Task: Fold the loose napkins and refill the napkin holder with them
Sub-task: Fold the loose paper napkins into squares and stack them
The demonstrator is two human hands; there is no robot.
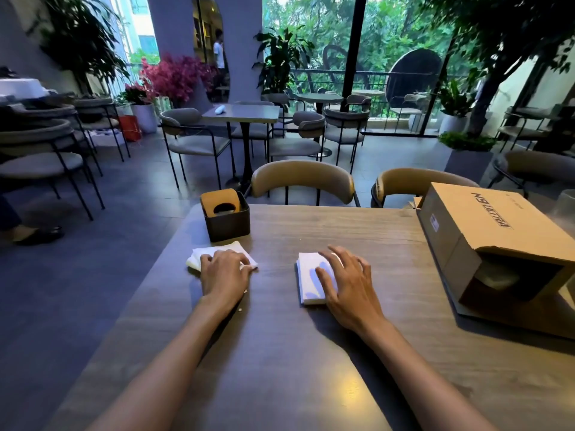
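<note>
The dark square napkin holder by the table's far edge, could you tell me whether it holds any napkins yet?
Apparently none: the dark square napkin holder shows only its tan slotted plate, no white.

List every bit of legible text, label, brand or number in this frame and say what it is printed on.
"N9 ULTRA", in dark print, upside down from this view, on the top face of the brown cardboard box at the table's right side.
A small white sticker label on the same box, near its left edge: too small to read.
Faint small print beside the big lettering: too blurred to read.
No other text is visible.
</note>
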